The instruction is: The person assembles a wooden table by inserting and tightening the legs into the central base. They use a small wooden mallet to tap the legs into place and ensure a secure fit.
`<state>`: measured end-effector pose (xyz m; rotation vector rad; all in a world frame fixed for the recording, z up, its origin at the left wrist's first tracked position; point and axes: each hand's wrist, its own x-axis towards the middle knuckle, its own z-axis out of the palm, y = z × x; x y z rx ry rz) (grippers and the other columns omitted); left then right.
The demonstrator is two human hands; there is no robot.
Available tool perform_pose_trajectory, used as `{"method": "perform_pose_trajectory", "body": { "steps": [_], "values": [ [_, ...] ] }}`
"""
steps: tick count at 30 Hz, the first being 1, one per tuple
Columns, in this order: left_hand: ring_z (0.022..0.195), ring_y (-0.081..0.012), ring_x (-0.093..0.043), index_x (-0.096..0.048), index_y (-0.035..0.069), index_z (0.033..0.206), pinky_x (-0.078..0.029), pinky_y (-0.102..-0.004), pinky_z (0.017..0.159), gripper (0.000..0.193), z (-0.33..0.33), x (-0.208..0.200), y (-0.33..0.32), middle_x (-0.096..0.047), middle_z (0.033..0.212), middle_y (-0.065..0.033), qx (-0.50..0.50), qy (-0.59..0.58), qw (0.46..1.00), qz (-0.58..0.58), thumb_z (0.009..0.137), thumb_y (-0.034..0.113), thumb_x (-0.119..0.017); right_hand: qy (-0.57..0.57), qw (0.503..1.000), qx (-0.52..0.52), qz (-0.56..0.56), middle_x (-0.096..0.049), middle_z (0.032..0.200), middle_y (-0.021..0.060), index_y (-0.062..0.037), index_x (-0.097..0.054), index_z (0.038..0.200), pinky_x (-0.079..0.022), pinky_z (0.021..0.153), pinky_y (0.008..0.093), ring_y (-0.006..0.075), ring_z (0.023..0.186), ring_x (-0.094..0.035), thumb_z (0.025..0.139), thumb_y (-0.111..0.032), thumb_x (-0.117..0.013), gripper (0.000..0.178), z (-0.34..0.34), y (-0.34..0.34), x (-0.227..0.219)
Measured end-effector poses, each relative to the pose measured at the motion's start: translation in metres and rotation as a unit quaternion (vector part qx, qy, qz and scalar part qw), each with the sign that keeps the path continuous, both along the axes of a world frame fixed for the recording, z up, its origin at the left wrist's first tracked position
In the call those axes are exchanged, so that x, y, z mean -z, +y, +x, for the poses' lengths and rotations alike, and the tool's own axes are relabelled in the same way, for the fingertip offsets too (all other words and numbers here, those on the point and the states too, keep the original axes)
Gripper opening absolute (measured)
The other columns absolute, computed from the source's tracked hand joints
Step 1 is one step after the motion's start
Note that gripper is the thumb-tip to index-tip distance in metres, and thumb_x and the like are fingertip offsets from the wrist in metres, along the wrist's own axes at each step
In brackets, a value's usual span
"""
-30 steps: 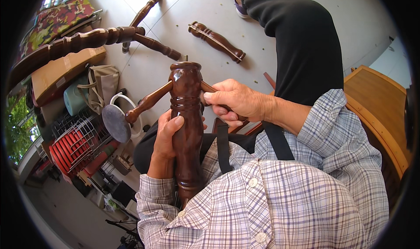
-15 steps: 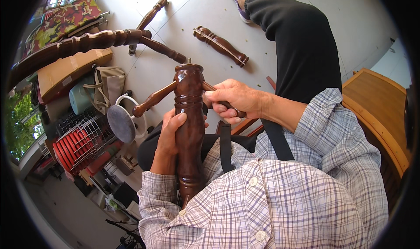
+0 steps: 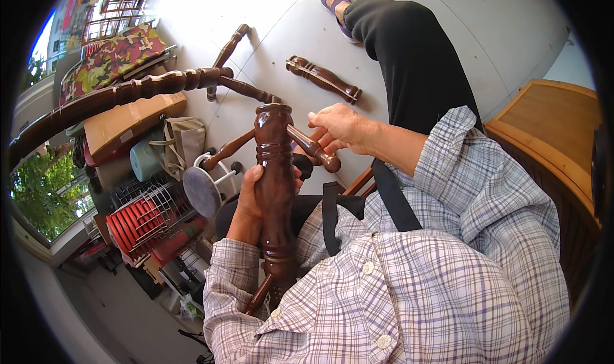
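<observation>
A thick, glossy dark-brown turned wooden post (image 3: 276, 140) stands upright in front of my body, leaning against my shirt. My left hand (image 3: 249, 201) wraps round its middle from the left side. One slim knobbed wooden peg (image 3: 313, 148) sticks out of the post's upper part to the right, and another knobbed peg (image 3: 227, 150) sticks out to the left. A third peg (image 3: 259, 293) shows low down by my left sleeve. My right hand (image 3: 345, 128) is just beyond the right-hand peg, its fingers apart and loosely bent, holding nothing.
On the tiled floor lies a short turned wooden piece (image 3: 324, 78). A long turned pole (image 3: 128, 94) with legs reaches in from the left. Beside it are a cardboard box (image 3: 134, 124), a beige bag (image 3: 185, 143), a grey round stool (image 3: 201, 191) and a wire basket (image 3: 144, 223). A wooden chair (image 3: 543, 121) stands right.
My right hand has let go of the right-hand peg and opened just beyond it. That peg's knobbed end now shows. The view has shifted slightly; my left hand keeps its hold.
</observation>
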<state>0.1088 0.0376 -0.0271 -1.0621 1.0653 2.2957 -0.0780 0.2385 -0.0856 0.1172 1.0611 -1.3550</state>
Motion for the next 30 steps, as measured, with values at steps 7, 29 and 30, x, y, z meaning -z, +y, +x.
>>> {"method": "perform_pose_trajectory", "body": {
  "steps": [7, 29, 30],
  "values": [
    [0.092, -0.0325, -0.074, -0.056, -0.009, 0.130, -0.063, -0.0391, 0.082, 0.071, -0.006, -0.002, 0.012, -0.071, 0.108, -0.0245, -0.001, 0.014, 1.000, -0.023, 0.089, 0.049, -0.065, -0.096, 0.989, 0.041, -0.101, -0.068, 0.094, 0.0168, 0.0061, -0.059, 0.119, -0.059, 0.065, 0.0358, 0.0221, 0.073, -0.068, 0.109, -0.029, -0.054, 0.037, 0.007, -0.008, -0.001],
    [0.091, -0.0165, -0.067, -0.058, -0.006, 0.119, -0.054, -0.0302, 0.085, 0.053, -0.018, -0.024, 0.041, -0.070, 0.102, -0.0108, 0.108, 0.049, 0.942, -0.314, 0.087, 0.031, -0.078, 0.071, 0.992, -0.065, -0.079, -0.071, 0.101, 0.0111, 0.0014, -0.062, 0.123, -0.055, 0.096, 0.0312, 0.0161, 0.096, -0.069, 0.111, -0.042, -0.044, 0.049, -0.005, 0.002, -0.009],
    [0.091, -0.0168, -0.067, -0.057, -0.005, 0.120, -0.054, -0.0304, 0.085, 0.054, -0.017, -0.028, 0.042, -0.070, 0.103, -0.0113, 0.120, 0.038, 0.938, -0.323, 0.087, 0.031, -0.078, 0.075, 0.992, -0.070, -0.080, -0.071, 0.100, 0.0111, 0.0017, -0.062, 0.123, -0.055, 0.096, 0.0311, 0.0158, 0.096, -0.069, 0.111, -0.042, -0.044, 0.049, -0.005, 0.002, -0.009]
  ]
}}
